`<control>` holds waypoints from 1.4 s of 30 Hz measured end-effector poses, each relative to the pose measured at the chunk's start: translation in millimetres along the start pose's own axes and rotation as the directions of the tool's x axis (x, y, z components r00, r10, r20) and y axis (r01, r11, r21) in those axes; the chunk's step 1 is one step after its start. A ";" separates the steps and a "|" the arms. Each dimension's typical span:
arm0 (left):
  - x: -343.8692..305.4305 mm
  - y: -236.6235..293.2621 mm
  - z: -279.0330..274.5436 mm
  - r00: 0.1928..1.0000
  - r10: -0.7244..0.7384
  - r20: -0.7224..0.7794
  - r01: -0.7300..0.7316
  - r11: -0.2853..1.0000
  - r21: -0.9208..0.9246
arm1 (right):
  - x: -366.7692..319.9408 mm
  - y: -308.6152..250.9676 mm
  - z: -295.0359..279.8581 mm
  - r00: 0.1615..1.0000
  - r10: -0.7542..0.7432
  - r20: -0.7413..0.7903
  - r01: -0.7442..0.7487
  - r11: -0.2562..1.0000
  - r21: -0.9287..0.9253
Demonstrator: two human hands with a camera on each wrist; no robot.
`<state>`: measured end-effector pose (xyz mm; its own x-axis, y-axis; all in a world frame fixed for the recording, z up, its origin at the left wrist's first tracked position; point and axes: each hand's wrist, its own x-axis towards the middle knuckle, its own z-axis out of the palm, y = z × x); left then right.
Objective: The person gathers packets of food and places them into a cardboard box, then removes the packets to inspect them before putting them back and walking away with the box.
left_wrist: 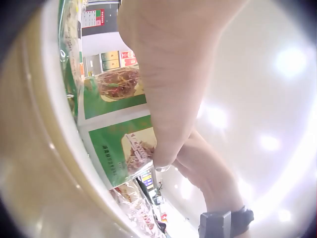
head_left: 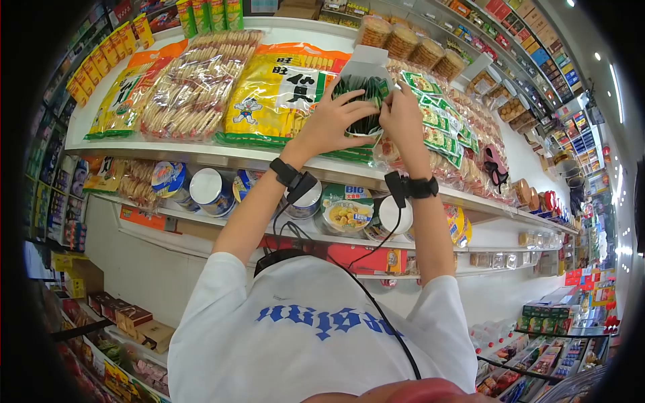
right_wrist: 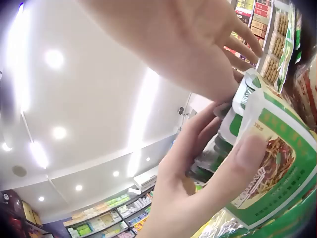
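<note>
An open cardboard box [head_left: 368,64], white inside with its back flap raised, stands on the upper shelf. Dark green packets [head_left: 366,124] fill it upright. My left hand [head_left: 336,121] grips the near side, fingers reaching in over the packets and thumb on the printed front. In the right wrist view that thumb lies on the green front panel [right_wrist: 277,183] with its food picture. My right hand [head_left: 405,117] holds the box's right edge, its fingers partly hidden. The left wrist view shows the box's green-and-white printed face [left_wrist: 124,144] beside the left thumb.
Left of the box lie a yellow snack bag [head_left: 275,94] and a clear bag of stick snacks [head_left: 201,87]. Green-and-white packets [head_left: 437,117] lie to the right. Round cracker packs [head_left: 403,43] stand behind. Noodle tubs [head_left: 346,208] line the shelf below. Cables run from both wrist straps.
</note>
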<state>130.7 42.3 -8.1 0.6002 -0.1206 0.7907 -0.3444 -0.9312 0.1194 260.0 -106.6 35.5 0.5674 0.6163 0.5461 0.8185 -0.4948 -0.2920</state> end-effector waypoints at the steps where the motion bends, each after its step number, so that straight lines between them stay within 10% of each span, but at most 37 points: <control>1: -0.5 -2.5 1.0 1.000 0.003 -0.016 -0.003 1.000 0.010 | -0.7 -1.2 0.6 0.998 -0.011 -0.060 0.013 1.000 0.029; 4: -2.5 -4.6 4.0 0.997 0.012 -0.077 -0.012 1.000 0.005 | -7.1 1.3 12.3 0.959 -0.120 -0.258 0.135 0.990 0.040; 15: -4.3 -3.9 9.7 0.997 0.010 -0.082 -0.012 1.000 -0.017 | 22.7 30.5 28.3 0.987 -0.119 -0.112 0.115 0.992 -0.043; 19: -1.5 -5.1 11.5 0.994 0.027 -0.108 -0.030 0.999 -0.027 | 30.4 25.0 10.5 0.988 0.035 0.151 -0.064 0.980 0.190; 21: -2.5 -4.3 9.5 0.993 0.018 -0.115 -0.022 0.999 -0.033 | 25.9 33.3 13.9 0.945 -0.301 -0.130 0.312 0.947 0.076; 23: -2.0 -4.9 7.1 0.995 -0.008 -0.100 0.000 0.997 -0.084 | 16.9 18.4 1.4 0.901 -0.173 -0.398 0.257 0.952 0.168; 26: -5.4 -1.5 9.7 0.992 -0.015 -0.129 0.008 0.998 -0.059 | 8.6 14.8 -13.9 0.974 0.182 -0.135 -0.125 0.928 0.351; 42: -6.0 -9.3 14.7 0.993 0.038 -0.113 -0.039 0.999 -0.007 | 23.7 17.6 -14.9 0.996 0.038 0.078 -0.036 0.999 -0.030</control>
<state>140.9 46.7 -22.8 0.5014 -0.1162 0.8574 -0.3724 -0.9234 0.0927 286.5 -109.9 54.9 0.6033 0.6429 0.4720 0.7947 -0.5345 -0.2877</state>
